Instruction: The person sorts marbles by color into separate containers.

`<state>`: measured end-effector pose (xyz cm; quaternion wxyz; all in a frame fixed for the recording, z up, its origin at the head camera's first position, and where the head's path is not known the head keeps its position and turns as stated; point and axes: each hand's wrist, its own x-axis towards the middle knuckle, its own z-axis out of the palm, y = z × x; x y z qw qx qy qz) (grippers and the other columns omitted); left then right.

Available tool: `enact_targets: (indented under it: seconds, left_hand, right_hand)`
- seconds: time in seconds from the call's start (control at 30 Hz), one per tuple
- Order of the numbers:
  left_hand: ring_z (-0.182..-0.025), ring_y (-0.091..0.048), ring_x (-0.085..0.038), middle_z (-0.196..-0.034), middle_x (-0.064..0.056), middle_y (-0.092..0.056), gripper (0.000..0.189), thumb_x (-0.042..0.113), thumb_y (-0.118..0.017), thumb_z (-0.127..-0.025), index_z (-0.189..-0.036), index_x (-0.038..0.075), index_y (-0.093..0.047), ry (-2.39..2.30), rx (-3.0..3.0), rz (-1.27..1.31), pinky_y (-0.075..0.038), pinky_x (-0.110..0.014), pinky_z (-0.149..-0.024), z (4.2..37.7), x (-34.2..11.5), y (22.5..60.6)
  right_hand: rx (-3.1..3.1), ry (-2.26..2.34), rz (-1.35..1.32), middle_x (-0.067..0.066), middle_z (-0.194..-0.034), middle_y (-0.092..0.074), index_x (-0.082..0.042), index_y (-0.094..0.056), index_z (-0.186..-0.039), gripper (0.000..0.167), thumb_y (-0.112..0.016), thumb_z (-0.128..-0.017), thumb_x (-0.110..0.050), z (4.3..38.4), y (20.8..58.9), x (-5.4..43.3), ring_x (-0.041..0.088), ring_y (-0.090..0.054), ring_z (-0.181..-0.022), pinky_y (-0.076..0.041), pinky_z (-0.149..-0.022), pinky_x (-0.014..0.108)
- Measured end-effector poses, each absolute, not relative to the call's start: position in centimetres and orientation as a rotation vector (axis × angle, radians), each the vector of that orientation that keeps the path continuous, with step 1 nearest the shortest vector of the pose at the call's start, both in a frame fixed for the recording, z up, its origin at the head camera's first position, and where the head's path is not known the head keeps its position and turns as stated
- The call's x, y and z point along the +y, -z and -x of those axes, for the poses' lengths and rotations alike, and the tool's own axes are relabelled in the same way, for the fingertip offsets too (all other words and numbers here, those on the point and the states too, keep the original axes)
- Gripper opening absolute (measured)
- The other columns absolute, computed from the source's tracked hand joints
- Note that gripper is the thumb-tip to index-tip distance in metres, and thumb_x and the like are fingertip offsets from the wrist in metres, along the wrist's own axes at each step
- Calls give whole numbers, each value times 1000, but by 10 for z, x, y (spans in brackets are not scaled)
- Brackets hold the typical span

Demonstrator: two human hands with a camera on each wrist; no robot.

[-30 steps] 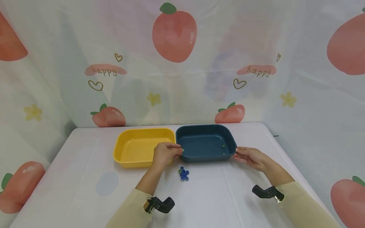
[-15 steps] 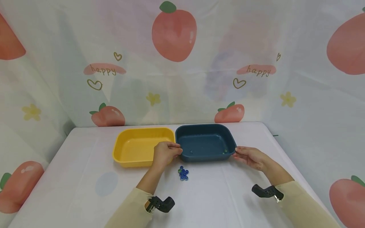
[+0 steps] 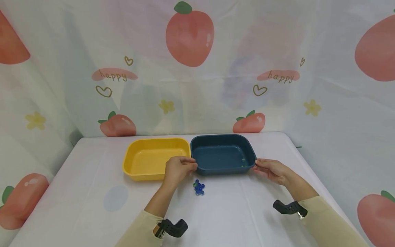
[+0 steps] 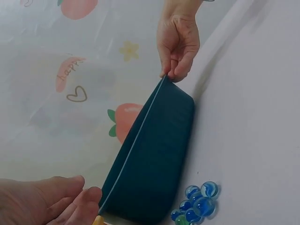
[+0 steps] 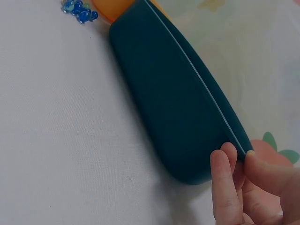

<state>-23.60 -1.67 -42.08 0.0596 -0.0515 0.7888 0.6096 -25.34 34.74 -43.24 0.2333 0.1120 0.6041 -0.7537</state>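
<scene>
A dark blue tray point(image 3: 222, 170) stands on the table, with a few small green marbles point(image 3: 243, 160) near its right end. My right hand point(image 3: 271, 171) pinches the tray's front right corner, thumb on the rim and fingers against the outer wall, as the right wrist view shows. Beside the front left corner is my left hand point(image 3: 179, 169); its thumb and fingertips point(image 4: 95, 193) lie close to the rim but do not appear to grip it. In front of the tray a cluster of several blue marbles point(image 3: 199, 188) with a green one lies on the cloth.
Against the dark blue tray's left side stands a yellow tray point(image 3: 145, 177), partly behind the left hand. White cloth point(image 3: 228, 212) covers the table. A printed fabric backdrop point(image 3: 210, 103) rises behind the table's back edge.
My left hand has drawn slightly down and back from the tray's corner. The green marbles inside have shifted a little. The right hand keeps its hold.
</scene>
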Motion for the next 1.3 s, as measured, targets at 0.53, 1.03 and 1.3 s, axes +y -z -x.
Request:
enact_targets:
  seconds: [0.53,1.03,1.3]
  left_hand:
    - [-80,-74,-19,-87,-9,-75,17,15,-77,-86,-97,3,-76,-1855,2352,149,-60,-26,-72,216,-24,429]
    - [-74,-73,-17,-87,-9,-75,14,11,-78,-84,-93,1,-77,-1848,2388,158,-60,-27,-68,199,-27,468]
    - [-73,-72,-17,-84,-9,-75,13,9,-79,-82,-92,0,-77,-1842,2423,176,-60,-26,-68,203,-25,478]
  right_hand:
    - [1654,2070,-300,6,-95,-70,10,-29,-140,46,-50,-102,-6,253,433,349,15,-71,-91,-57,-85,28]
    - [1629,2089,-284,7,-94,-70,3,-44,-123,22,-48,-103,-4,253,434,350,14,-71,-89,-58,-85,27]
    - [1610,2099,-260,7,-94,-70,1,-49,-118,16,-46,-103,-4,252,434,350,14,-71,-89,-58,-85,27]
